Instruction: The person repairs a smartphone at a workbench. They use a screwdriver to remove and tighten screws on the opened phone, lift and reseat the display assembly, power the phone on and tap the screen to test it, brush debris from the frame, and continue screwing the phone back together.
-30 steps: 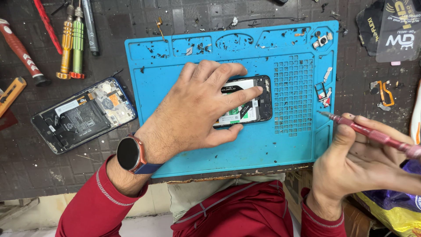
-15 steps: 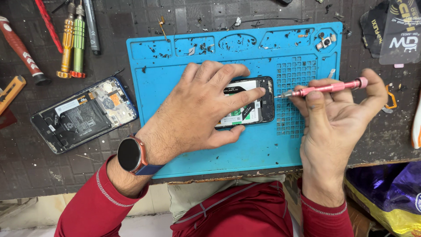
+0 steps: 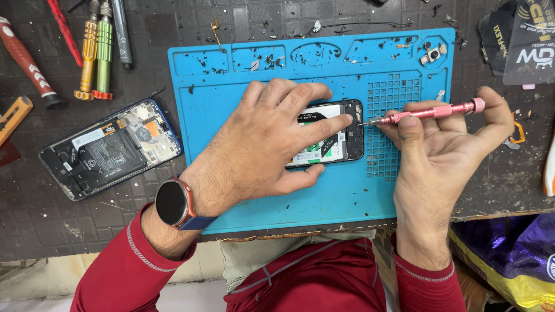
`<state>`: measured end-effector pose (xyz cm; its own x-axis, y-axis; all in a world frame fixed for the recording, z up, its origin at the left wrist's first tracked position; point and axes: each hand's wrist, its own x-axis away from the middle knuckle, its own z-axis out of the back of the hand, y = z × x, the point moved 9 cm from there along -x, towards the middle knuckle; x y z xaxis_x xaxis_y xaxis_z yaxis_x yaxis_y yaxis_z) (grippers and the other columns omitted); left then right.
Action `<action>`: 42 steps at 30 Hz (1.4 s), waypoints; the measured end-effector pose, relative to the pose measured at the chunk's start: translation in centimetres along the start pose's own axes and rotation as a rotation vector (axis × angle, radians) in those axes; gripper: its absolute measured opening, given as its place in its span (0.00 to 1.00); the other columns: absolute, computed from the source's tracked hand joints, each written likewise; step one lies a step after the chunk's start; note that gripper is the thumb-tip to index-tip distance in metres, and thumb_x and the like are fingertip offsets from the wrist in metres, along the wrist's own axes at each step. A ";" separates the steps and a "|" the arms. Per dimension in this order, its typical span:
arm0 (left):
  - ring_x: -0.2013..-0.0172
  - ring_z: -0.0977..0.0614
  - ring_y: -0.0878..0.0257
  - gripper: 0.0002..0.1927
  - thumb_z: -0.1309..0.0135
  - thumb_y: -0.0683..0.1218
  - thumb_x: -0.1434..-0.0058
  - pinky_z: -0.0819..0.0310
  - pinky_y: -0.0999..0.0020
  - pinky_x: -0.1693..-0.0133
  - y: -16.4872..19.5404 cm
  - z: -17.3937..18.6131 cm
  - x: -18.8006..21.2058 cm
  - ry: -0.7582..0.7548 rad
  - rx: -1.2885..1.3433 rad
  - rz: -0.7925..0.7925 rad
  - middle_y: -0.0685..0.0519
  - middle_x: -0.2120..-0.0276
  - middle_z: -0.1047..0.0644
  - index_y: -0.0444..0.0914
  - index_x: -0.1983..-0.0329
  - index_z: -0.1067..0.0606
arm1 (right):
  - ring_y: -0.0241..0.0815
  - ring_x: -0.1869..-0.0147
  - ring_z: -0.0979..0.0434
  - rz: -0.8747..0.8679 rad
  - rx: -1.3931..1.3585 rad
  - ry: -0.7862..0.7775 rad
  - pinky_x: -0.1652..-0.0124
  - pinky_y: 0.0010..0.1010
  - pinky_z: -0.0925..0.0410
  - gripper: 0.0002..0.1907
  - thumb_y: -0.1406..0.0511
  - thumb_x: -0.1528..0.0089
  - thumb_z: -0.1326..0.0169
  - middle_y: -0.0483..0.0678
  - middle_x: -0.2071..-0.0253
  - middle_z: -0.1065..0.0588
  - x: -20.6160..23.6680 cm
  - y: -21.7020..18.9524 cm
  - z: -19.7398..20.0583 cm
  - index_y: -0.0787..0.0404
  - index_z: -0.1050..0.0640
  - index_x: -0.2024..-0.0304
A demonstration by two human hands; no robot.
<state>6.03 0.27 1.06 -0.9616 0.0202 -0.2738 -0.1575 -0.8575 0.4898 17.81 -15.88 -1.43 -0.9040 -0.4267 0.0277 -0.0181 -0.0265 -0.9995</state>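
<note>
An opened black smartphone with its back cover off is lying flat on the blue silicone repair mat, near the mat's middle. Its exposed interior is showing a white label, a green circuit strip and dark framing; much of it is being covered from above. The left hand is resting palm-down over the phone, fingers spread and pressing it against the mat, with the thumb lying along the phone's near edge. The right hand is pinching a slim pink metal precision screwdriver between thumb and fingers, closed around the shaft, holding it almost level. The driver's fine silver tip is meeting the phone's right edge, just beside the left index fingertip.

The mat is showing a smooth rubbery surface with moulded shallow trays along its far edge and a grid of small square cells at the right; dark crumbs and small loose parts are lying scattered in the trays. The mat is sitting on a dark, worn desk. To the left, well apart from the mat, a second opened blue-rimmed smartphone is lying tilted, battery visible. Farther left and beyond it, orange and green-handled screwdrivers are lying side by side. A round dark watch with copper rim is sitting on the left wrist, above a red sleeve.
</note>
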 end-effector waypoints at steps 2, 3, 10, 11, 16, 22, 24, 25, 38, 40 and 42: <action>0.46 0.29 0.50 0.34 0.35 0.57 0.46 0.34 0.52 0.48 0.0 0.0 0.0 -0.002 -0.001 0.001 0.48 0.40 0.31 0.51 0.34 0.28 | 0.39 0.49 0.23 0.011 0.003 -0.001 0.43 0.35 0.20 0.32 0.79 0.25 0.48 0.55 0.49 0.29 0.0 -0.1 -0.1 0.56 0.53 0.31; 0.47 0.29 0.50 0.34 0.35 0.57 0.46 0.34 0.52 0.48 0.0 0.0 0.0 -0.004 -0.004 0.001 0.48 0.40 0.31 0.51 0.34 0.28 | 0.40 0.49 0.22 0.015 0.006 0.000 0.43 0.35 0.20 0.32 0.79 0.25 0.48 0.55 0.49 0.28 0.0 -0.2 -0.1 0.56 0.53 0.31; 0.47 0.29 0.50 0.34 0.35 0.57 0.45 0.34 0.52 0.48 0.0 -0.1 0.0 0.001 -0.016 -0.001 0.48 0.41 0.31 0.51 0.34 0.28 | 0.38 0.51 0.24 0.035 0.063 0.008 0.44 0.34 0.19 0.33 0.79 0.24 0.48 0.54 0.50 0.29 0.4 0.0 0.2 0.56 0.54 0.31; 0.47 0.29 0.50 0.34 0.35 0.57 0.45 0.34 0.52 0.48 0.0 -0.1 0.0 0.001 -0.019 -0.002 0.48 0.41 0.31 0.51 0.34 0.28 | 0.38 0.50 0.24 0.062 0.078 -0.004 0.43 0.34 0.20 0.33 0.80 0.23 0.48 0.54 0.50 0.30 0.6 -0.1 0.1 0.55 0.55 0.31; 0.47 0.29 0.49 0.34 0.35 0.58 0.45 0.34 0.52 0.48 0.0 0.0 -0.1 0.002 -0.019 -0.004 0.48 0.40 0.32 0.51 0.34 0.27 | 0.41 0.49 0.25 0.348 0.460 -0.035 0.54 0.27 0.23 0.37 0.84 0.22 0.48 0.59 0.45 0.35 2.2 -2.0 -0.6 0.55 0.58 0.29; 0.46 0.29 0.49 0.34 0.34 0.57 0.46 0.34 0.52 0.48 0.0 0.0 0.0 0.010 -0.001 0.004 0.48 0.40 0.31 0.50 0.35 0.27 | 0.44 0.50 0.23 0.657 0.681 -0.194 0.54 0.26 0.21 0.39 0.81 0.25 0.45 0.61 0.44 0.35 3.1 -3.6 -3.0 0.53 0.58 0.32; 0.46 0.28 0.49 0.34 0.34 0.57 0.46 0.34 0.52 0.47 0.1 0.0 0.0 0.010 0.003 0.001 0.48 0.40 0.31 0.50 0.35 0.27 | 0.46 0.50 0.22 0.709 0.707 -0.276 0.54 0.28 0.22 0.39 0.81 0.27 0.45 0.60 0.45 0.34 2.9 -4.1 -3.8 0.51 0.56 0.32; 0.46 0.28 0.49 0.34 0.34 0.57 0.45 0.34 0.51 0.47 0.0 0.1 0.1 0.011 0.003 -0.001 0.47 0.40 0.31 0.50 0.35 0.27 | 0.48 0.50 0.22 0.731 0.722 -0.330 0.55 0.29 0.22 0.39 0.81 0.27 0.45 0.59 0.46 0.34 2.8 -4.4 -4.1 0.50 0.55 0.32; 0.41 0.30 0.49 0.35 0.35 0.56 0.45 0.36 0.50 0.46 0.2 -0.3 0.2 -0.006 0.038 0.003 0.45 0.38 0.33 0.49 0.33 0.29 | 0.52 0.61 0.20 0.997 0.531 -0.676 0.58 0.40 0.23 0.19 0.75 0.42 0.31 0.57 0.62 0.24 -0.4 -9.0 -6.0 0.64 0.30 0.59; 0.40 0.30 0.48 0.34 0.35 0.55 0.46 0.36 0.50 0.44 0.2 -0.2 0.2 0.016 0.060 -0.005 0.45 0.37 0.34 0.50 0.35 0.28 | 0.51 0.60 0.19 0.999 0.443 -0.628 0.59 0.39 0.21 0.22 0.73 0.41 0.30 0.56 0.62 0.24 -0.9 -8.4 -5.3 0.62 0.33 0.58; 0.40 0.30 0.49 0.33 0.35 0.55 0.46 0.36 0.50 0.44 0.4 -0.1 0.1 0.026 0.064 -0.016 0.45 0.37 0.34 0.50 0.36 0.27 | 0.52 0.59 0.18 0.957 0.408 -0.619 0.60 0.37 0.22 0.23 0.71 0.42 0.31 0.57 0.59 0.23 -1.6 -8.0 -4.4 0.61 0.34 0.56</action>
<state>5.89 -0.11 1.13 -0.9529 0.0195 -0.3026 -0.1873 -0.8226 0.5368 17.55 -10.97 6.50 -0.1188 -0.7870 -0.6054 0.7829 0.3008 -0.5446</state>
